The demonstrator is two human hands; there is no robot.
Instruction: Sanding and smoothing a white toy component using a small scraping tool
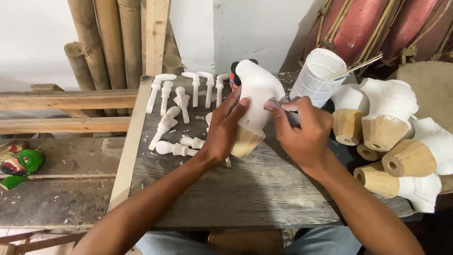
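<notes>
Gripping the white-primed wooden figure (257, 89) around its middle, the left hand (225, 130) keeps it tilted over the grey plank table (245, 189), bare wooden base pointing down toward the person. The right hand (302, 130) is clenched on a small grey piece, probably sandpaper (278, 105), and presses it against the figure's right flank. To do this rubbing well, I judge the left fingers should stay spread and firm so the figure cannot twist, while the right hand works in short, light strokes along the curve, easing off near the edge where white coat meets bare wood. Left of the figure lie small white turned pegs (174, 111) scattered on the planks, well clear of the elbows. Right of the figure stands a white plastic cup (316, 78) with a thin stick (358, 66) leaning in it, close enough that a wide stroke could knock it. Beyond the cup, further right of the figure, several similar half-primed figures (391, 127) are heaped. Far left of the figure, a green painted mask (23, 163) rests on a lower bench.
</notes>
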